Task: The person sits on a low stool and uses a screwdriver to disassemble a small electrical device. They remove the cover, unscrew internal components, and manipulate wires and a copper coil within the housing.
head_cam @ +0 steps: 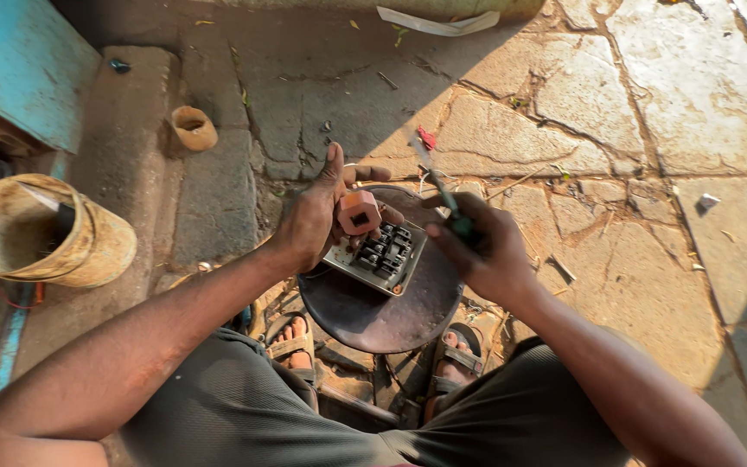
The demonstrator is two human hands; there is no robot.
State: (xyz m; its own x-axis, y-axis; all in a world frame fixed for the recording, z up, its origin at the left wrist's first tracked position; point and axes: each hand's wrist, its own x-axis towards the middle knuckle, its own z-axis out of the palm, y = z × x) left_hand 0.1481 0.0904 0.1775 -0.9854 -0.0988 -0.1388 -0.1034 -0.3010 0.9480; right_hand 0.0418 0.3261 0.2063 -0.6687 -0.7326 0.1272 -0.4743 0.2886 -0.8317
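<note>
My left hand [315, 218] holds a small reddish-orange block [360, 212] with a square hole, thumb raised. Just below it a grey switch plate [376, 256] with several black switch backs rests tilted on a round dark stool top [391, 311]; the fingers of my left hand touch its upper edge. Over the plate's right side, my right hand [482, 251] grips a screwdriver [443, 195] with a dark green handle, shaft pointing up and away. My sandalled feet show under the stool.
A worn yellowish bucket [41, 232] lies on its side at the left. A small clay cup [194, 128] stands on a concrete ledge. A blue board [19, 60] fills the top left corner. Cracked stone paving [633, 104] spreads right, with a small red scrap [426, 137].
</note>
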